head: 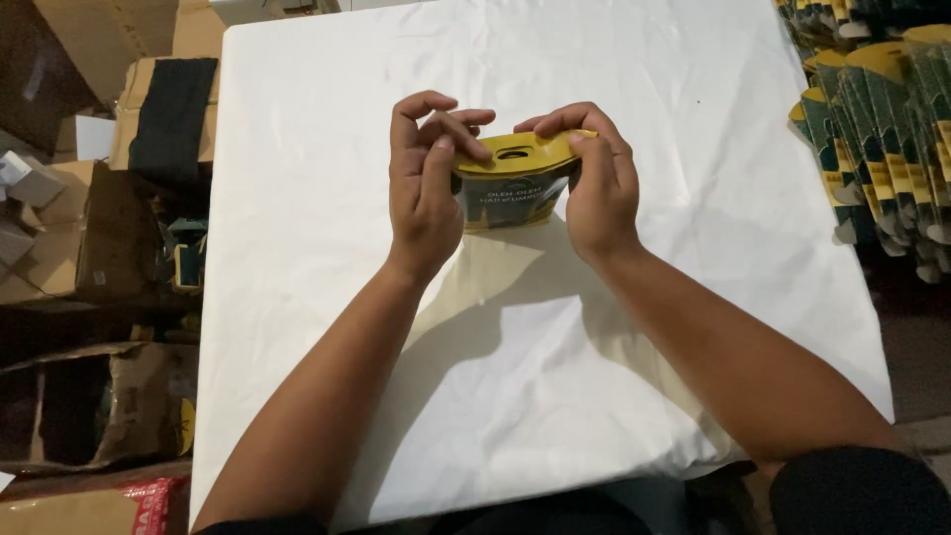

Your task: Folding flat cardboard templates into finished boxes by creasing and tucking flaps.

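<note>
Two bare forearms rising from the bottom edge and converging toward the middle of a white-covered surface [297, 248]. At far left, off the surface, brown cardboard boxes [89, 238] heaped on the floor, some open, one dark panel lying across them. Left hand [426, 188] upright with wrist bent slightly inward, back of the hand toward the camera, thumb and forefinger curled over the top and pressing down on the left end of a small cardboard package [515, 183]. Remaining fingers loosely bent above it. Package yellow along its curved top flap with a slot cut in it, dark blue on the front below, held just above the surface between both hands at centre. Right hand [594, 183] mirroring the pose, fingers arched over the right end of the flap, thumb tucked behind. Both hands closed on the package, gripping it from opposite ends, knuckles near each other but not touching. At far right, beyond the surface edge, a fanned stack of flat cartons [882, 129] in the same yellow and dark blue.
</note>
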